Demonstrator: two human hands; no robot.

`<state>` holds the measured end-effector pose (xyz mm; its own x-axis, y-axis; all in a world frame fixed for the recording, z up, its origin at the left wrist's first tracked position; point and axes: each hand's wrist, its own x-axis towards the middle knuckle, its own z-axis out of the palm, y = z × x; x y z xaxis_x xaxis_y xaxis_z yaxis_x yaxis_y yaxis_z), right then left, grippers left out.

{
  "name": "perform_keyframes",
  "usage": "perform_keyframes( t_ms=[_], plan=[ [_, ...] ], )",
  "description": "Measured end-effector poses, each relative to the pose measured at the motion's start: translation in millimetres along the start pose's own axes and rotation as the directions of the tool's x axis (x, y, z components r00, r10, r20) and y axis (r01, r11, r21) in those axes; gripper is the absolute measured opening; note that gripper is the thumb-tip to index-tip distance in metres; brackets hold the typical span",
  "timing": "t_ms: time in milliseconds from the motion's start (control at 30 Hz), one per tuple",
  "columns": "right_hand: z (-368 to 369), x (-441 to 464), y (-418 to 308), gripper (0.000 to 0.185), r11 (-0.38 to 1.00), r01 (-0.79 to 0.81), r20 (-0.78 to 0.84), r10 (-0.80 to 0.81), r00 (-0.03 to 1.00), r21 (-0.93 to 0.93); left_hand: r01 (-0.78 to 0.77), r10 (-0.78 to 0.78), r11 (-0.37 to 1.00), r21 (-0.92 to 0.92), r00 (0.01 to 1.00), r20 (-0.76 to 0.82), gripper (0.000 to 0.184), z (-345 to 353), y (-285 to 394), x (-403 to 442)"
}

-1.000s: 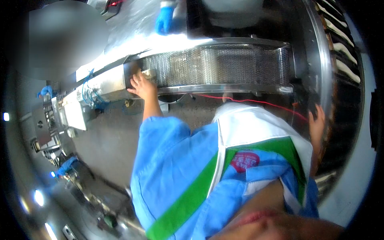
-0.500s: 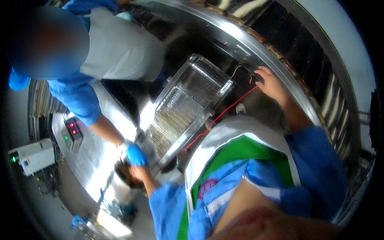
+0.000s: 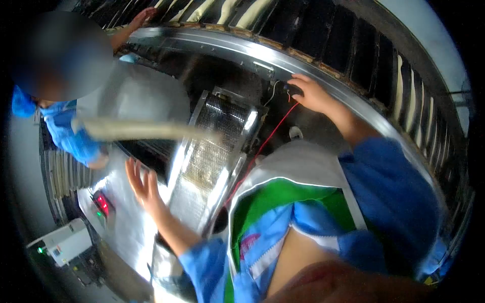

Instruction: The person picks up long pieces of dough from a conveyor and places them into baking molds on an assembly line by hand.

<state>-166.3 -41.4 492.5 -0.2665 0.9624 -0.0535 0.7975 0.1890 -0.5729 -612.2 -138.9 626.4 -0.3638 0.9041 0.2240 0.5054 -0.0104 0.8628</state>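
My left hand [image 3: 145,189] is raised with its fingers spread and nothing held in them. Just beyond its fingertips, a long pale strip [image 3: 146,130], dough-like and blurred by motion, hangs across the view with a visible gap from my hand. Below the strip lies a long metal frame with a perforated surface [image 3: 209,146]. My right hand [image 3: 314,96] is at the shiny metal rail [image 3: 353,98], fingers bent and thumb apart. Close to its thumb are a small dark part and the end of a red cord [image 3: 270,139].
Dark troughs [image 3: 343,35] beyond the rail hold several pale strips [image 3: 252,14]. A co-worker [image 3: 136,93] stands at the left, one hand [image 3: 141,19] over the troughs. A metal table [image 3: 129,222] carries a box with red digits [image 3: 102,203]; a white machine [image 3: 68,242] stands beside it.
My left hand has come away from the co-worker's gloved hand, risen and spread. The pale strip has appeared in the air. The co-worker's arm has drawn back. My right hand stays by the rail.
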Motion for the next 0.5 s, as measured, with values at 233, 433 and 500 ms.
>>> perform_keyframes(
  t_ms=[233,433,500],
  plan=[
    [-59,-40,63,0.037,0.999,-0.041,-0.269,0.044,0.962,0.017,0.206,-0.216,0.852,0.481,0.976,-0.036,0.060,3,-112,-33],
    [-64,-45,73,0.032,0.993,-0.092,-0.271,0.107,0.957,0.067,0.460,-0.499,0.280,0.843,0.820,-0.282,0.065,-59,-200,-147],
    [-49,-31,80,0.034,0.999,0.020,-0.270,-0.029,0.962,-0.039,0.560,-0.550,0.233,0.795,0.750,-0.367,0.062,-73,-202,-175]
  ],
)
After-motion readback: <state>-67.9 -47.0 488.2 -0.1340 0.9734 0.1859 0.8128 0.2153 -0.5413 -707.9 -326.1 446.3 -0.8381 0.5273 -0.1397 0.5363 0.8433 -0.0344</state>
